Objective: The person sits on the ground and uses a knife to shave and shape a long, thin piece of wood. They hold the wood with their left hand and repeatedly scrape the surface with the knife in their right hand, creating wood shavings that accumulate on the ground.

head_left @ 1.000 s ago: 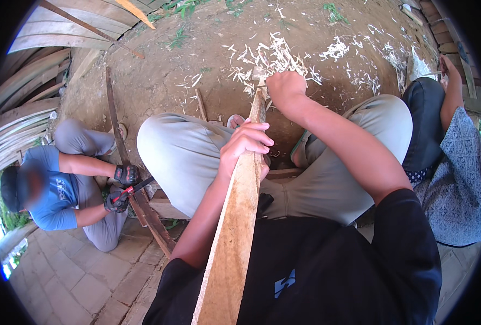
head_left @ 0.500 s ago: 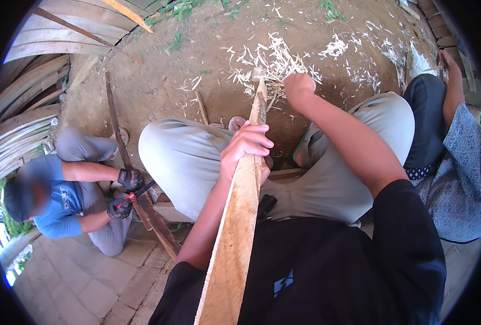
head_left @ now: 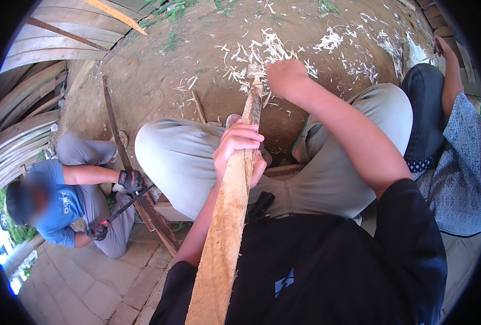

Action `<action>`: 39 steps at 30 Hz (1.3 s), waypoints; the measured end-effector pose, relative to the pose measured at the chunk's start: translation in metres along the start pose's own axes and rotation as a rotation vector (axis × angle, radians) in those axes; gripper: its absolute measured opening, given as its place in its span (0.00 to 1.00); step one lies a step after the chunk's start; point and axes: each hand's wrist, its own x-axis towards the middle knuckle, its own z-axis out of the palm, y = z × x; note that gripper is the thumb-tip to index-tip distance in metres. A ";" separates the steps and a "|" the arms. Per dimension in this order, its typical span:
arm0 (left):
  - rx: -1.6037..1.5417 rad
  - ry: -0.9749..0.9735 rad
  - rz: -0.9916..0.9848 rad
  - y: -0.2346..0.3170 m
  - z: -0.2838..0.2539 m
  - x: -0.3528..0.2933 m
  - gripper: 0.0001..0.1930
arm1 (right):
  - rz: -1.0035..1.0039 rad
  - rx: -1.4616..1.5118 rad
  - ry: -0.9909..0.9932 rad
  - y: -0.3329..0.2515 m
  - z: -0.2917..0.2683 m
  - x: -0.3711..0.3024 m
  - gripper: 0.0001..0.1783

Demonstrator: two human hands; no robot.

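Note:
A long, pale plank (head_left: 218, 233) runs from my body out toward the ground, tapering to a narrow far end with a strip of bark. My left hand (head_left: 239, 149) is wrapped round its middle, between my knees. At the far end, my right hand (head_left: 287, 78) is closed in a fist beside the wood. A thin dark line crosses the plank next to that fist; most of what the hand holds is hidden behind the fingers. Curled wood shavings (head_left: 273, 46) lie on the soil just beyond.
To the left, a gloved co-worker (head_left: 61, 200) holds a dark-bladed tool (head_left: 124, 207) with a red handle over a dark plank (head_left: 110, 105). Another person (head_left: 449, 162) sits close on my right. Stacked boards (head_left: 23, 97) line the far left.
My right hand has moved left and slightly nearer the plank's tip. The plank has shifted a little left. The co-worker's lower hand has drawn the tool back and down.

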 end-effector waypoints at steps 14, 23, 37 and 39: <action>-0.005 0.025 -0.047 0.000 0.002 -0.005 0.16 | 0.091 0.049 0.063 0.014 0.054 0.045 0.13; -0.052 -0.037 -0.016 -0.002 0.001 0.000 0.16 | 0.072 0.103 0.020 0.026 0.059 0.048 0.13; -0.077 -0.233 -0.061 -0.007 -0.014 0.002 0.12 | 0.165 0.355 -0.025 0.015 -0.001 0.037 0.19; -0.102 -0.287 -0.058 -0.007 -0.018 0.007 0.12 | 0.159 0.329 -0.041 0.016 0.003 0.037 0.18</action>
